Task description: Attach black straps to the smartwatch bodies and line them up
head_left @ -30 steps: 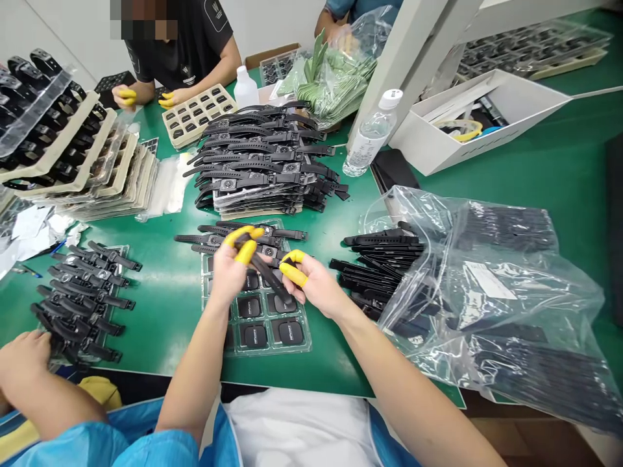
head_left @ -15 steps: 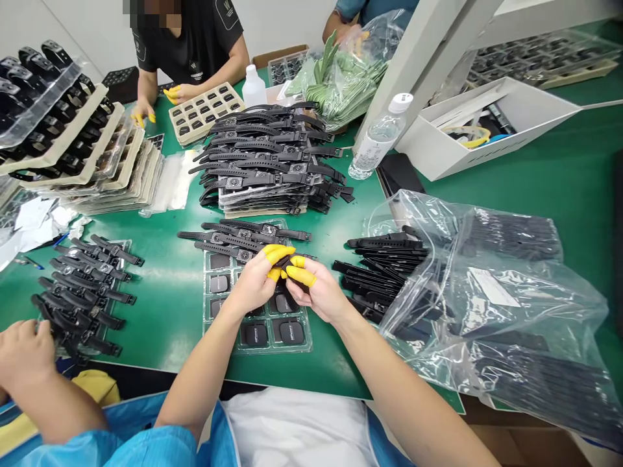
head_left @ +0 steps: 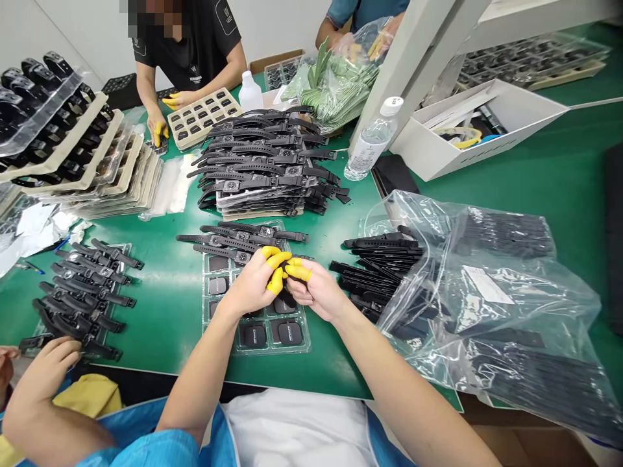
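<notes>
My left hand (head_left: pixel 256 285) and my right hand (head_left: pixel 316 292), both with yellow finger cots, meet over a clear plastic tray (head_left: pixel 304 340) of black watch bodies. Together they pinch a small black watch part (head_left: pixel 286 295) between the fingertips; most of it is hidden by my fingers. Three finished black watches with straps (head_left: pixel 243 241) lie across the tray's far end. A loose row of black straps (head_left: pixel 379 266) lies just right of my right hand, spilling from a clear plastic bag (head_left: pixel 487 292).
A tall stack of strapped watches (head_left: pixel 267 162) stands beyond the tray. A water bottle (head_left: pixel 367 139) and a white box (head_left: pixel 481 123) are at the right rear. Another person's hand (head_left: pixel 48 360) works at watches (head_left: pixel 82 292) on the left. Stacked trays (head_left: pixel 73 155) fill the far left.
My left hand has come down from holding a strap up and closed in against my right hand over the tray. The neighbour's hand at the lower left has shifted right.
</notes>
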{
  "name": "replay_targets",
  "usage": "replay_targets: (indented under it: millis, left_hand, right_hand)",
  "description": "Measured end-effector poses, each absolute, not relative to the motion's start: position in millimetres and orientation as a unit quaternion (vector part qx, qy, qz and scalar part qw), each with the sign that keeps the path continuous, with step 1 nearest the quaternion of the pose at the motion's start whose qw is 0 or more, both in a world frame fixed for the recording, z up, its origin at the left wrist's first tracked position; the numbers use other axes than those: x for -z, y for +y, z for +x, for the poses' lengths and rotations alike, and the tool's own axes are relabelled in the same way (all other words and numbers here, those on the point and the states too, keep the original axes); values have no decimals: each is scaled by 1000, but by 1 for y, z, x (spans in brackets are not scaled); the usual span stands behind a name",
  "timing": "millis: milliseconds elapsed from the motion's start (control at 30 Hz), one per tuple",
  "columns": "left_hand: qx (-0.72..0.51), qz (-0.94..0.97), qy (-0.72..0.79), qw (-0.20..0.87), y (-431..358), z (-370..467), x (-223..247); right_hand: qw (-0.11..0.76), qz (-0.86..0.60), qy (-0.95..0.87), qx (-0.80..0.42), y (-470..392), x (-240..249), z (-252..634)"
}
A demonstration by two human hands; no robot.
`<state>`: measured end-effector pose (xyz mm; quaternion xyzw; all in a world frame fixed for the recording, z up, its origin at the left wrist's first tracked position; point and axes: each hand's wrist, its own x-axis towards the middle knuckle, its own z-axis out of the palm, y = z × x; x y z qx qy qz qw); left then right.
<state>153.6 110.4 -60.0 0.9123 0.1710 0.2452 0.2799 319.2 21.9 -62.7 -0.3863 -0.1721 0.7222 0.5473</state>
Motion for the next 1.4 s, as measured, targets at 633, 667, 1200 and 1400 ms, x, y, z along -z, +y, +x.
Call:
replay_targets:
  millis: [633, 667, 1200, 1400]
  left_hand:
    - [-108, 937, 313, 114, 134, 101, 1]
    - [-74, 939, 323, 95, 139, 92, 0]
    - [17, 855, 477, 204, 208, 23, 37]
    - [-12, 845, 513, 149, 206, 21, 35]
  right_hand:
    - [382, -580, -589, -413, 16, 56, 345]
    - [358, -591, -601, -401, 16, 56, 346]
    - [47, -778, -613, -133, 4, 87, 411]
    - [59, -776, -614, -133, 6, 84, 410]
